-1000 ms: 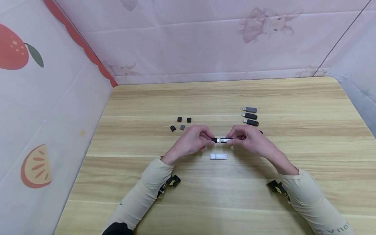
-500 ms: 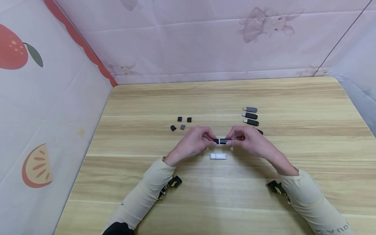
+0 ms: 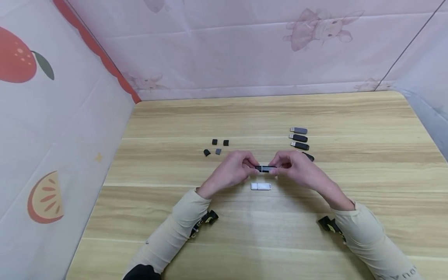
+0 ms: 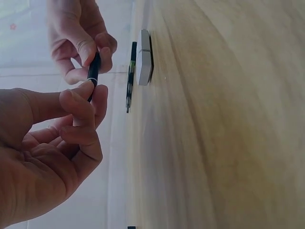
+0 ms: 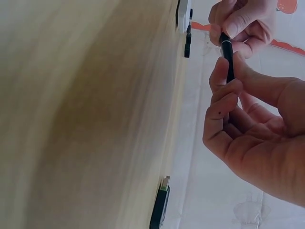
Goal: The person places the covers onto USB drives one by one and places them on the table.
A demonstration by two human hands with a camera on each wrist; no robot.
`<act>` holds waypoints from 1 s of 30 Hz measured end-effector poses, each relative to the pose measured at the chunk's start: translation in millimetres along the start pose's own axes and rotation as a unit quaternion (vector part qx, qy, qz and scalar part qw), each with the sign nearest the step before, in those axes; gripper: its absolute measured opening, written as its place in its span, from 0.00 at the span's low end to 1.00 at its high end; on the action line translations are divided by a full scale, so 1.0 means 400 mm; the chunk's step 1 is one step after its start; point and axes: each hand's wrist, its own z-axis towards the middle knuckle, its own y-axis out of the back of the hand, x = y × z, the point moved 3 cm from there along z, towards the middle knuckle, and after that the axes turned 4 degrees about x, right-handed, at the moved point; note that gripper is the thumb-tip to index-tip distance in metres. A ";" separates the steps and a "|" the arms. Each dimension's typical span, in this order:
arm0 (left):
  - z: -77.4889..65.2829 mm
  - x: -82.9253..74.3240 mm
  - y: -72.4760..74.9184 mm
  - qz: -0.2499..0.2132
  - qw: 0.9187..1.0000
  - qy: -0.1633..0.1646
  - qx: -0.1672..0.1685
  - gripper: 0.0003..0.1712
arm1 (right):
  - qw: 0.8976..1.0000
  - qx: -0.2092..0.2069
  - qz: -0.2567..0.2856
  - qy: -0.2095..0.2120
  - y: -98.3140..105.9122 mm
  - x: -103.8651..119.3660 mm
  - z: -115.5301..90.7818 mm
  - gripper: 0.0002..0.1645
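Between thumb and fingers, my left hand (image 3: 233,168) pinches the black cap (image 3: 258,168) of a USB stick. My right hand (image 3: 297,168) pinches the far end of the same black USB stick (image 3: 268,169). Cap and stick sit in one line, with only a thin light line where they meet. In the left wrist view, the black stick (image 4: 94,67) is held up off the table; the right wrist view also has the stick (image 5: 229,59) between both hands. A white capped USB stick (image 3: 260,186) lies on the table just in front of the hands.
Several loose small caps, black (image 3: 207,153) and grey (image 3: 218,151), lie left of the hands. On the right is a column of capless USB sticks, grey (image 3: 299,130) and black (image 3: 299,138), the nearest partly behind the right hand. Fabric walls (image 3: 217,58) edge the wooden table (image 3: 266,241).
My left hand has moved slightly right, bringing the cap over the stick's metal plug, which showed a second ago and is now covered. The right hand stays nearly still.
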 end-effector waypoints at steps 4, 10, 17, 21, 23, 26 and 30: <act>0.002 0.000 -0.002 0.011 1.000 -0.007 -0.004 0.06 | 1.000 0.002 -0.011 0.001 0.001 0.005 0.001 0.05; 0.007 0.006 -0.003 0.024 1.000 -0.013 -0.006 0.06 | 0.999 0.018 -0.027 -0.007 0.005 -0.001 0.004 0.08; 0.010 0.010 -0.001 0.042 0.999 -0.010 -0.005 0.06 | 0.998 0.045 -0.036 -0.006 0.002 -0.013 0.007 0.11; 0.013 0.012 0.000 0.049 0.999 -0.003 -0.002 0.07 | 0.998 0.036 -0.052 -0.010 -0.005 -0.013 0.012 0.11; 0.014 0.012 0.001 0.060 0.998 -0.004 -0.002 0.08 | 0.998 0.035 -0.058 -0.015 -0.008 -0.012 0.015 0.10; 0.016 0.014 0.000 0.089 0.996 -0.008 0.004 0.07 | 0.996 0.044 -0.074 -0.017 -0.014 -0.006 0.020 0.09; 0.018 0.016 0.000 0.127 0.992 -0.012 0.012 0.07 | 0.992 0.062 -0.104 -0.020 -0.025 0.000 0.031 0.07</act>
